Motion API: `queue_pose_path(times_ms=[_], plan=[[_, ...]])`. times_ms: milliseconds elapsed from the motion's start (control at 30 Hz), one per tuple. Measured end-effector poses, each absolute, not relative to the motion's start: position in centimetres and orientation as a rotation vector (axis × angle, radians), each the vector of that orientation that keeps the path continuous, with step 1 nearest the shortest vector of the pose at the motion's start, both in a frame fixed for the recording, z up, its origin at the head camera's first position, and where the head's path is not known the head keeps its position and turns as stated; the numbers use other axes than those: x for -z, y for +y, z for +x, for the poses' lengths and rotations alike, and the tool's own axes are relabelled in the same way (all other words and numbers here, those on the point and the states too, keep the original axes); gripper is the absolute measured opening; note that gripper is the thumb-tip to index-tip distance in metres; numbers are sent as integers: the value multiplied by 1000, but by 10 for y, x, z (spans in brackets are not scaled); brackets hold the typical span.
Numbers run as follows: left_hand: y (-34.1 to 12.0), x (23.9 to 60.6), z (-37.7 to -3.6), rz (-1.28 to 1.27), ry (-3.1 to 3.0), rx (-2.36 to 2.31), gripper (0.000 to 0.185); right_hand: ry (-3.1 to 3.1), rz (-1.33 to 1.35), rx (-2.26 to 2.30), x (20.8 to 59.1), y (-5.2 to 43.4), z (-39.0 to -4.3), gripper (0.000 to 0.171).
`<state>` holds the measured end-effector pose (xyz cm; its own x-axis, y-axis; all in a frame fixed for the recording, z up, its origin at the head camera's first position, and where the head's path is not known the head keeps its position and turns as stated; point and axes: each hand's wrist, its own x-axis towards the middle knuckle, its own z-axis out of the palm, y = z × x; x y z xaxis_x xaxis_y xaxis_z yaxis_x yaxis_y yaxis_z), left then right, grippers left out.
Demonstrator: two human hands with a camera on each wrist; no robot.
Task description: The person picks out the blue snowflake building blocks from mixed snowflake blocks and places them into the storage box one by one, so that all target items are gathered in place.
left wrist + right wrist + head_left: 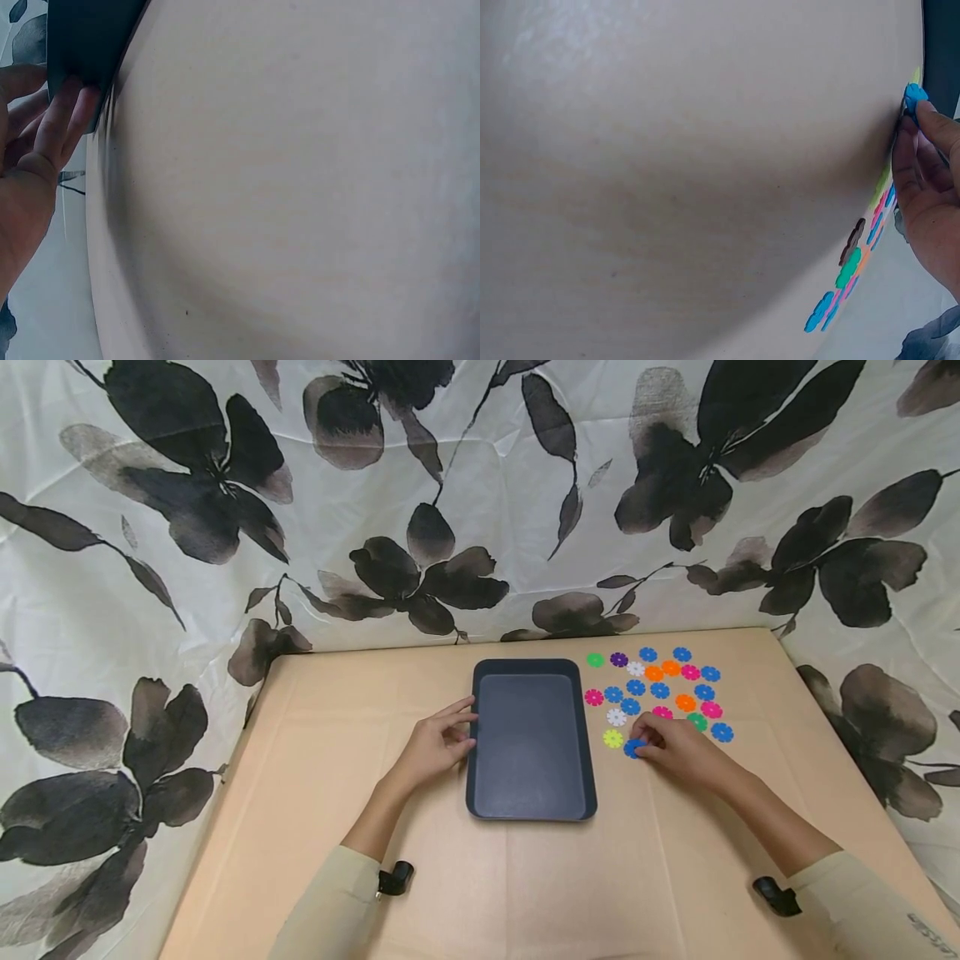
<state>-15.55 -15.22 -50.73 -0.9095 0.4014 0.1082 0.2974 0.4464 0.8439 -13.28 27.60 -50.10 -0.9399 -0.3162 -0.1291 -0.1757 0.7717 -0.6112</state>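
Two bare hands rest on a tan table [337,760] in the head view I am watching. My left hand [435,745] lies at the left edge of a dark blue tray [531,802], which sits near the middle of the table toward the far edge; its fingers [459,710] are nearly straight and touch the tray's left rim without curling round it. My right hand [675,748] lies to the right of the tray, at the near edge of a cluster of coloured flower-shaped discs [678,681] spread across the far right part of the table. Its fingertips pinch a blue disc [633,748], which sits at the tips of the fingers, just beside a yellow disc [612,738] and close to the tray's right rim. A floral cloth [225,485] hangs behind the table.

From the left wrist view I see the left hand [26,172] at the left side of the picture, its fingers [64,120] extended and pressed against the tray's [82,30] dark outer wall, with bare table [300,195] filling the rest.

From the right wrist view I see the right hand [930,187] at the right side, thumb and fingertips closed on the blue disc [913,96], which stands on edge against the table [690,165]. The other discs [851,270] trail away in a row beside the palm.
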Motion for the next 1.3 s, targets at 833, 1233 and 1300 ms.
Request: queue_pose_path(times_ms=[833, 1233, 1300], plan=[[-154, 509, -154, 622, 2571, -1497, 44, 2795, -486, 998, 476, 265, -144, 20], [-154, 507, -155, 622, 2577, -1459, 43, 2779, -557, 1030, 458, 228, -156, 20], [-153, 507, -155, 624, 2578, -1453, 43, 2761, -589, 1043, 458, 219, -158, 19]])
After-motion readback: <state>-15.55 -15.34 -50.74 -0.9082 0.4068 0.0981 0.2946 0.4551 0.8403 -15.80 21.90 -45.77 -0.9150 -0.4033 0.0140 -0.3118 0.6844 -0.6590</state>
